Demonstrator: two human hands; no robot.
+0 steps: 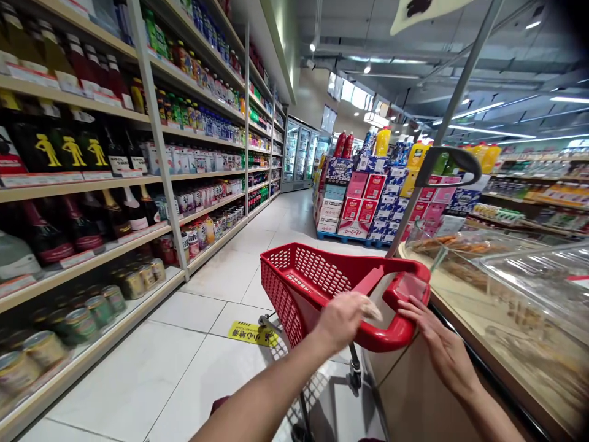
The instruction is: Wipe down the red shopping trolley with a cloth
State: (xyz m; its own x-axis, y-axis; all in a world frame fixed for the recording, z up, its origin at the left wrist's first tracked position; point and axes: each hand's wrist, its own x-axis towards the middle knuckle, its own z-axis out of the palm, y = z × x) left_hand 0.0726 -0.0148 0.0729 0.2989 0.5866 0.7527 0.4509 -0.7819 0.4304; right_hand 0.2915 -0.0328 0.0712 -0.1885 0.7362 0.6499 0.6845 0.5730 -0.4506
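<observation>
In the head view, a red plastic shopping cart with a perforated basket (313, 288) stands near, in the middle of the aisle, between the shelves on the left and a counter on the right. The left hand (341, 316) is curled around a small, pale, crumpled cloth (370, 309) just at the cart's near rim. The right hand (444, 350) is spread, its extended fingers resting on the right part of the cart's thick red handle (386, 337); its thumb cannot be made out clearly.

Far left and near left run pale wooden shelves with grey metal posts (156, 132), stacked with bottles and cans. On the near floor, left of the cart's wheels, lies a yellow rectangular sign with black lettering (251, 332). To the right, clear plastic covers (543, 270) sit on the beige counter (460, 310). Farther off, stacked red, pink and blue cartons (363, 196) stand on a blue pallet (345, 237).
</observation>
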